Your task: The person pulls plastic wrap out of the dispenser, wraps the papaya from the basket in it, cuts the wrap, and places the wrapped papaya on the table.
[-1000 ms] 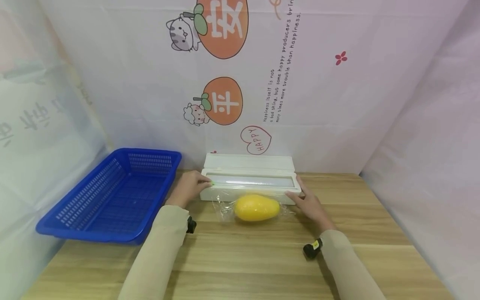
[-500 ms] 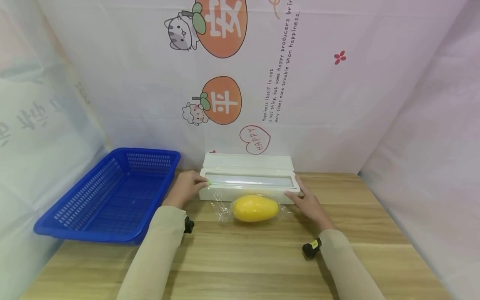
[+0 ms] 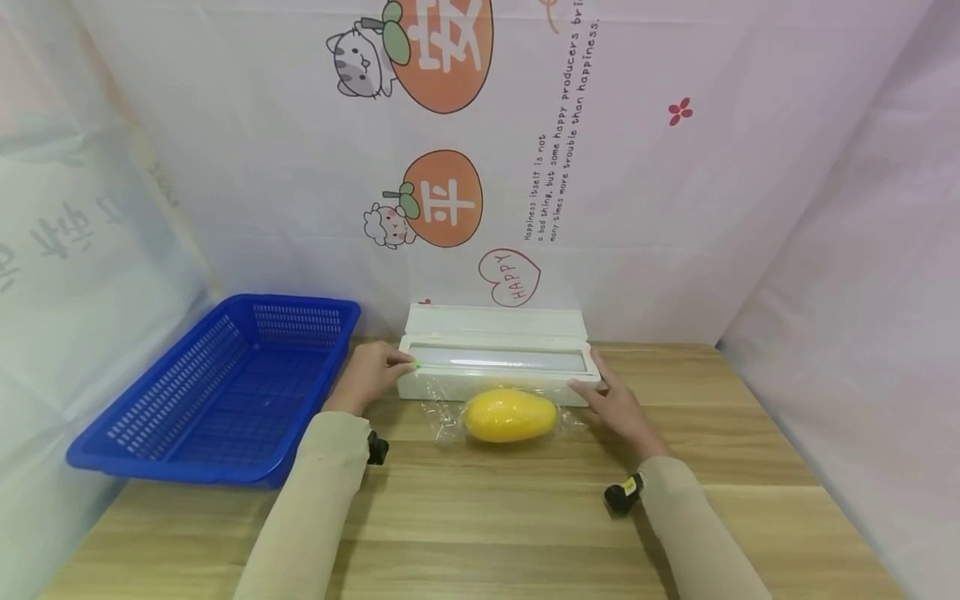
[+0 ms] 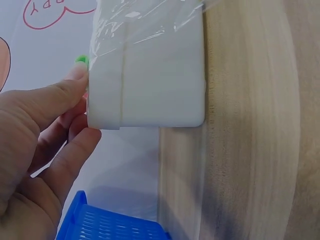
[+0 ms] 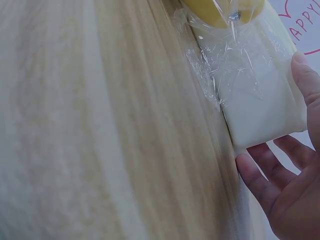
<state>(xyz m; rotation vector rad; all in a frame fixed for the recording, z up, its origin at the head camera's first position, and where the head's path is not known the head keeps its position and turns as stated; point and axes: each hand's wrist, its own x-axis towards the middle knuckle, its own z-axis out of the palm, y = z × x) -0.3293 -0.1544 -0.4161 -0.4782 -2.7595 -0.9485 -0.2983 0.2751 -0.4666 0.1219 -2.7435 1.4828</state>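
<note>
A white cling film dispenser (image 3: 417,388) lies at the back of the table with its lid (image 3: 495,321) raised and a film roll (image 3: 487,360) showing inside. At its left end, my left hand (image 3: 369,375) pinches the small green cutter slider (image 4: 82,60), thumb on the tab and fingers by the box corner. My right hand (image 3: 618,410) grips the right end, thumb on the front upper edge and fingers against the end wall. Against the front lies a yellow mango-like fruit (image 3: 510,415), covered with clear cling film (image 3: 445,418) that runs up to the box.
To the left stands a blue perforated plastic basket (image 3: 288,400), close to my left forearm. The wooden table (image 3: 480,517) ends at a printed white cloth wall (image 3: 615,250) behind the dispenser. Cloth also hangs along both sides.
</note>
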